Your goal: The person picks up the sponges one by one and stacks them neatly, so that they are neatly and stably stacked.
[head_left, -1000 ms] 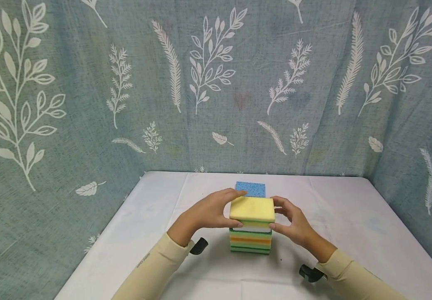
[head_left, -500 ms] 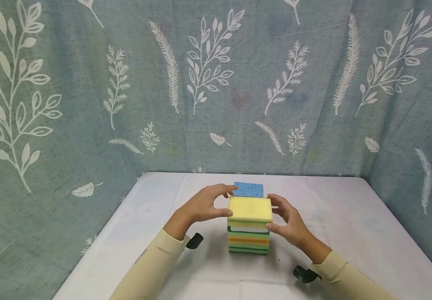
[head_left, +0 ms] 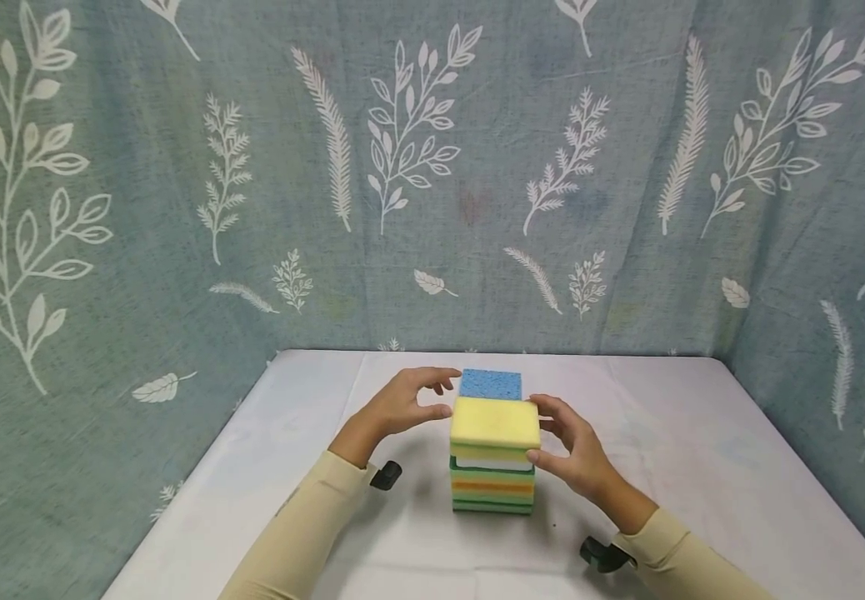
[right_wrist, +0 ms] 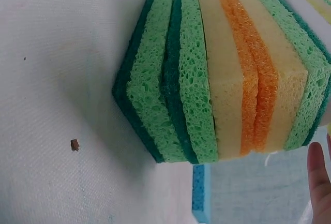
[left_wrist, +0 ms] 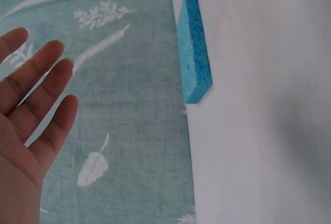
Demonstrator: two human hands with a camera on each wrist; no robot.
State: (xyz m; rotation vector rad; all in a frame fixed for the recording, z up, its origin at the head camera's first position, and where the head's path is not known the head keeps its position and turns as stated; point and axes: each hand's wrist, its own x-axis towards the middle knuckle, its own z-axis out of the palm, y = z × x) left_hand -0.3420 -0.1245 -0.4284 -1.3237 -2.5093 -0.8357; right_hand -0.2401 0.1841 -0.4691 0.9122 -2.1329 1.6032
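Observation:
A stack of sponges [right_wrist: 232,79] stands on the table, with green, orange and cream layers in the right wrist view. On top lies a yellow sponge [head_left: 496,422], above a white layer [head_left: 492,463]. My left hand [head_left: 393,406] hovers just off the stack's left side, fingers spread and holding nothing, as the left wrist view also shows. My right hand [head_left: 581,454] is at the right side of the yellow sponge, thumb by its front corner and fingers by its back one. Behind the stack lies a blue sponge [left_wrist: 194,50], partly hidden by it in the head view.
The table [head_left: 665,467] has a white cover, and a patterned grey-green cloth [head_left: 432,208] rises behind and along both sides. A small brown speck [right_wrist: 75,145] lies on the cover near the stack. Each wrist carries a black strap-on device [head_left: 386,476].
My left hand has let go of the yellow sponge's left side and moved left, away from it. The right hand keeps its place beside the stack. The head view has shifted slightly.

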